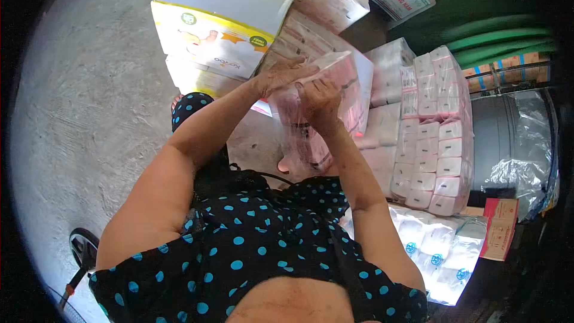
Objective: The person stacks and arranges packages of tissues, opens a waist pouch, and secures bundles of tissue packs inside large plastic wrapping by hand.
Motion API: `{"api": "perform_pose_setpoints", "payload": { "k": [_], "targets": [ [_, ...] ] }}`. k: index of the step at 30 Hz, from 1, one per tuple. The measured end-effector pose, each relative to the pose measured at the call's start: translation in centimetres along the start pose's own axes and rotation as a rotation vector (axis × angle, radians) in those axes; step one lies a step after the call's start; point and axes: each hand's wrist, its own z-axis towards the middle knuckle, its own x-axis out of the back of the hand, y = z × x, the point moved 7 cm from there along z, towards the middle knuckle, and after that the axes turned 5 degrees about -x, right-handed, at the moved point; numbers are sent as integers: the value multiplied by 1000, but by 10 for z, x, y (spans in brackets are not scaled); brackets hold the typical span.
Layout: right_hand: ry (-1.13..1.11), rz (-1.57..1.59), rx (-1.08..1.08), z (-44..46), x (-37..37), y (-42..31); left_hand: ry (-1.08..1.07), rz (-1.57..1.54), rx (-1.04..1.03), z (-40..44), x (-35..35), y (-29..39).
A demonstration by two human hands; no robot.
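My left hand (282, 78) is at the upper middle, its fingers closed on the upper edge of a clear plastic bag (287, 110). Close beside it on the right, my right hand (321, 100) has its fingers bent round the same bag's edge. The bag hangs below both hands, and pinkish packs show through its film. A flap of clear film (332, 60) sticks up to the right above my hands. Behind them lie more pink packs in plastic (305, 36).
White-and-yellow cartons (206, 39) stand at the upper left. Wrapped stacks of white and pink packs (427, 137) are on the right, beside a grey plastic-covered bundle (508, 143). White packs (427, 251) and a red box (500, 227) lie lower right. A wheel (84, 248) shows lower left.
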Motion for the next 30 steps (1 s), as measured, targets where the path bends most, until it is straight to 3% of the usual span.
{"api": "perform_pose_setpoints", "payload": {
  "k": [4, 7, 8, 10, 12, 14, 15, 17, 22, 26, 30],
  "targets": [
    [-52, 76, 44, -2, -14, -10, -73, 186, 241, 4, 6, -43],
    [-153, 262, -249, -3, -20, 6, -3, 296, 374, 0, 12, -42],
    [-155, 262, -253, -8, -17, 12, -6, 295, 377, -1, 11, -39],
    [108, 26, -187, -26, 16, 27, 34, 378, 385, -6, 13, -33],
    [235, -224, -495, -63, 37, 48, 62, 406, 392, -7, 16, -36],
    [247, 160, -1042, -196, -2, 139, 22, 276, 396, -5, 11, -50],
    [245, 156, -1045, -205, 4, 129, -4, 216, 396, -4, 8, -54],
    [428, 1527, -1773, -254, -45, 97, -21, 234, 390, -3, 9, -57],
    [591, 1897, -1656, -206, -40, 49, 15, 245, 259, -1, 12, -41],
    [616, 1581, -1748, -221, -35, 72, 40, 110, 143, -17, -4, 15],
    [642, 1427, -1531, -192, 8, 100, -53, -133, 88, -12, -33, 37]
  ]
}}
